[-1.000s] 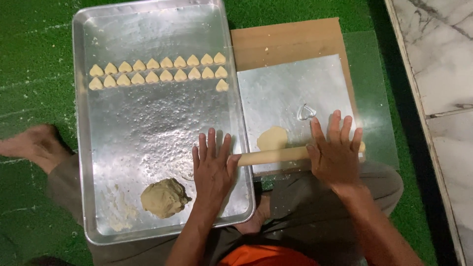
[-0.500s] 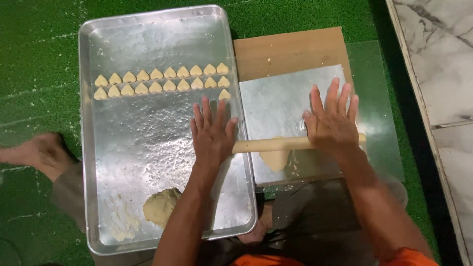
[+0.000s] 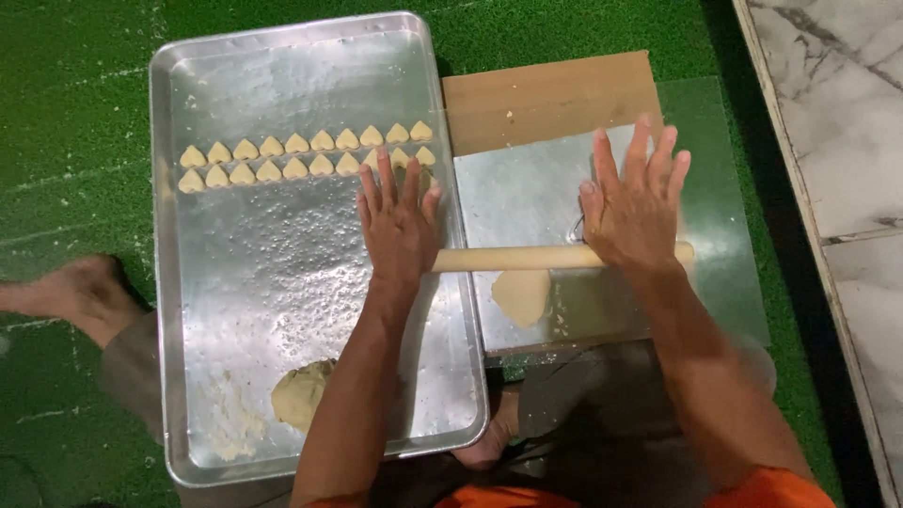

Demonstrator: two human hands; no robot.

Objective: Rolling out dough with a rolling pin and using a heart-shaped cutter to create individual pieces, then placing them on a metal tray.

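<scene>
Left hand: we press it flat, fingers spread, on rolling pin
Right hand: same, above dough

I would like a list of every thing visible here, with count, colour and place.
baking tray: one, silver metal, left on the green mat
heart-shaped pieces: two rows, pale yellow, upper part of the tray
dough lump: one, beige, lower part of the tray
wooden board: one, brown, right of the tray
metal sheet: one, silver, on the board
rolling pin: one, light wood, across the sheet
flattened dough: one, pale, under the pin
green mat: one, beneath everything
left hand: on the pin's left end
right hand: on the pin's right end
</scene>
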